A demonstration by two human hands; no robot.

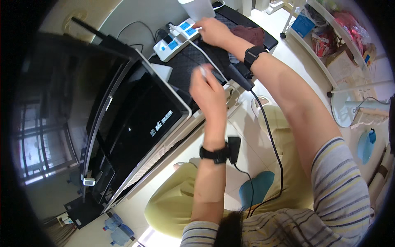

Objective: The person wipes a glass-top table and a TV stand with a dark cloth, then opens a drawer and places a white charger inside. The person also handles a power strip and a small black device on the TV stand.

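Note:
A white power strip with blue socket faces (172, 45) lies on a black cabinet top, with several plugs in it. My right hand (213, 31) is at its right end, fingers closed on a small white plug (198, 29) beside the sockets. Nearer to me, my left hand (207, 88) is blurred, its fingertips pinched around a small white object (202, 71) that I cannot identify. A white cable (209, 58) runs from the strip past the left hand and down over the cabinet edge. Both wrists wear black straps.
A large black television (139, 102) fills the left side. A maroon cloth (248, 35) and a black cylindrical handle with a cord (240, 77) lie right of my hands. Behind the strip stands a white device (197, 9). A wheeled white shelf (321, 66) stands at the upper right.

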